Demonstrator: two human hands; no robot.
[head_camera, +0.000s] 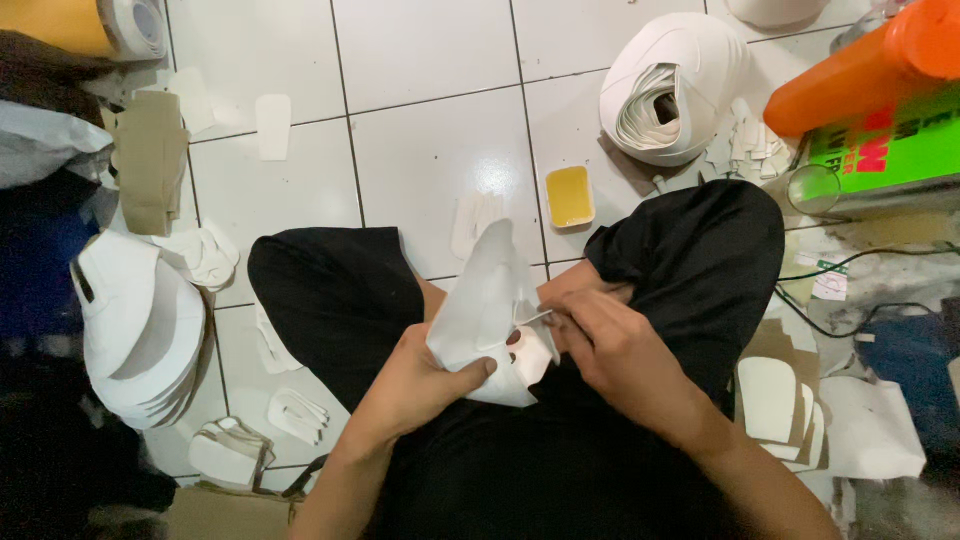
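At nine o'clock a stack of white cut pieces (140, 335) leans on the tiled floor (430, 150), with a tan stack (150, 160) above it at ten o'clock and small loose white pieces (300, 412) at seven o'clock. These look like stock or finished parts; which, I cannot tell.

At the centre, over the person's crossed legs in black trousers (340, 300), the left hand (425, 385) is closed on a white shaped piece (485, 300), thumb across its lower edge, holding it upright. The right hand (610, 345) is pinched shut on a thin tool (535, 317), probably a small brush or stick, whose tip touches the piece's right edge near a small hole. Judging by the yellow glue dish (569, 196) just beyond the knee at twelve o'clock, this piece seems to be mid-way through being coated along its edge; how much of the edge is done cannot be seen.

Further right, at one o'clock, a roll of white strip (690, 75) lies on the floor beside scraps. At two o'clock stand an orange bottle (860, 70) and a green box (890, 150). At four o'clock sits another stack of tan and white pieces (775, 400), close to the right elbow, with a black cable (850, 320) running past. Nothing blocks the hands; the raised knees and the piles on both sides crowd the space.
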